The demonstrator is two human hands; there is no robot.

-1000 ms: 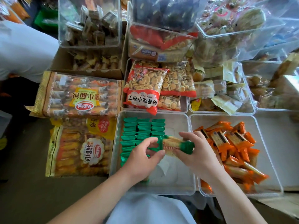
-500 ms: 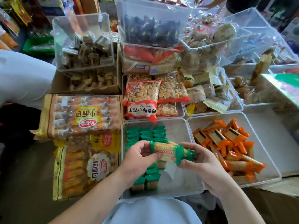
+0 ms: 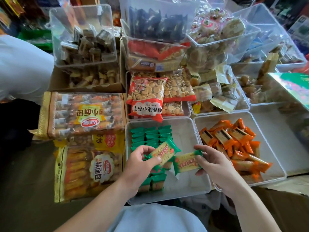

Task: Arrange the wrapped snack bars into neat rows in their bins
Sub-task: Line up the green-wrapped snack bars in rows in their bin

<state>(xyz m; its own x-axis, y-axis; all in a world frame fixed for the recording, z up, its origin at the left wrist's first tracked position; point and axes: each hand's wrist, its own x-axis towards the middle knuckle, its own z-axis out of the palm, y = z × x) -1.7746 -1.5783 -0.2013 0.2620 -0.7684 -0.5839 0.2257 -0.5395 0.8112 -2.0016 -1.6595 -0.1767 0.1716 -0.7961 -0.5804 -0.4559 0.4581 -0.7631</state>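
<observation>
A clear plastic bin (image 3: 184,129) in front of me holds green-wrapped snack bars (image 3: 151,135) standing on edge in rows along its left side. My left hand (image 3: 139,166) grips one green-wrapped bar (image 3: 163,151) above those rows. My right hand (image 3: 215,166) grips a second green-wrapped bar (image 3: 187,162) over the bin's middle. The two bars are apart, tilted toward each other. The bin to the right (image 3: 274,148) holds a loose heap of orange-wrapped bars (image 3: 232,141).
Large bread packs (image 3: 83,114) lie left of the bin. Behind it sit a tray of biscuit bags (image 3: 147,96) and stacked clear bins of sweets (image 3: 83,36). A person in a white sleeve (image 3: 21,67) is at the far left. The green bin's right half is bare.
The bars held together between both hands have been separated: each hand now holds one. The view has shifted so the bins sit lower in the frame.
</observation>
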